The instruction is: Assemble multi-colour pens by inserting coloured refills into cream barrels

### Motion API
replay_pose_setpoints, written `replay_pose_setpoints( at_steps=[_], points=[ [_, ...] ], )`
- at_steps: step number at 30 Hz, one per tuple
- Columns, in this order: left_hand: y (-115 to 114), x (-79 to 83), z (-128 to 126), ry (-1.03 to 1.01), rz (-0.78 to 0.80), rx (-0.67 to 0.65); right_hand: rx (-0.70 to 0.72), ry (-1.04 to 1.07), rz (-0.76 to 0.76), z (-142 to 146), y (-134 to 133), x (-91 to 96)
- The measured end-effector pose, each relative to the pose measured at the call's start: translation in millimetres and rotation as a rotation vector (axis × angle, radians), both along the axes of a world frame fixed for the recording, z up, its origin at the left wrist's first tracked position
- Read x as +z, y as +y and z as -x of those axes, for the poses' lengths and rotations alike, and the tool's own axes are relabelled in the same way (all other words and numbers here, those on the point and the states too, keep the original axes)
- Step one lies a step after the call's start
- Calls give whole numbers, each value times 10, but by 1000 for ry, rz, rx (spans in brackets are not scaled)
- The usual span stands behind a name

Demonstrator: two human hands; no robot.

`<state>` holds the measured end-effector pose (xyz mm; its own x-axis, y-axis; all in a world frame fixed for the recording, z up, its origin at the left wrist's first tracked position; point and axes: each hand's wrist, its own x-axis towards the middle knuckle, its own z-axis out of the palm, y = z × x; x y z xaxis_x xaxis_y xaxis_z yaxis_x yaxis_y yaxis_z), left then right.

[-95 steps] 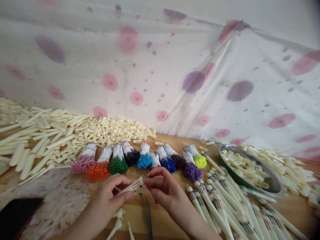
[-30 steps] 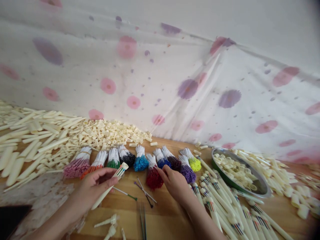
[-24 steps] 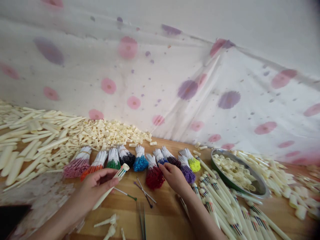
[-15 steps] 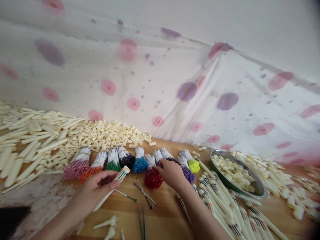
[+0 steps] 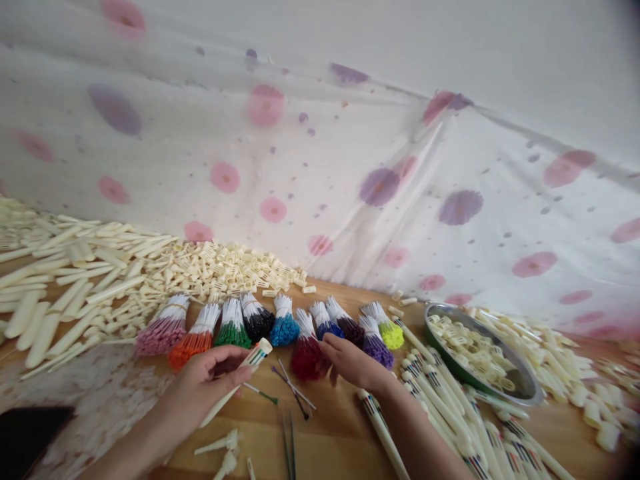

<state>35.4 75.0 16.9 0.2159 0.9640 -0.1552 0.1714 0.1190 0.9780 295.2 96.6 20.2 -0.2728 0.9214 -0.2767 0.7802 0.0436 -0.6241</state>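
My left hand (image 5: 215, 380) is closed round a cream multicolour pen (image 5: 257, 353), its slotted end with coloured sliders tilted up to the right. My right hand (image 5: 350, 363) has its fingers bent against the right side of the dark red-tipped bundle of thin white sticks (image 5: 306, 353); what lies between the fingertips is hidden. Just behind it stands the dark blue-tipped bundle (image 5: 325, 320). Between my hands, a green-ended stick (image 5: 263, 393) and two crossed dark-ended sticks (image 5: 295, 390) lie on the wood. Tweezers (image 5: 289, 443) lie below them.
More colour-tipped bundles (image 5: 233, 323) form a row. Cream parts (image 5: 225, 267) are heaped at back left. At right are a metal bowl (image 5: 533, 393) of clips, many multicolour pens (image 5: 440, 393) and loose caps. One pen (image 5: 383, 433) lies by my right forearm. A patterned sheet (image 5: 300, 167) hangs behind.
My right hand has moved down from the top of the dark blue bundle to the side of the dark red one. My left hand keeps hold of the pen. The view has shifted slightly.
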Motion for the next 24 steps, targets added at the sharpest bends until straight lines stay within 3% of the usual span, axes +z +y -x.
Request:
replay_pose_setpoints(
  at_steps=[4,8,12,16,19,24],
  points=[
    [-23,88,-28,13,57,34,-48,149,-36,-92,-212,11],
    [-46,102,-42,19,100,-26,-141,139,-139,-106,-448,193],
    [-76,13,-31,65,74,-104,-103,34,-438,-29,-599,404],
    [-98,-28,-29,67,38,-156,-75,20,-655,-19,-623,481],
    [-121,28,-41,143,-58,-237,-21,5,-691,-41,-622,485],
    [-174,146,-68,251,-107,-275,59,-10,-611,-26,-646,524]
  ],
)
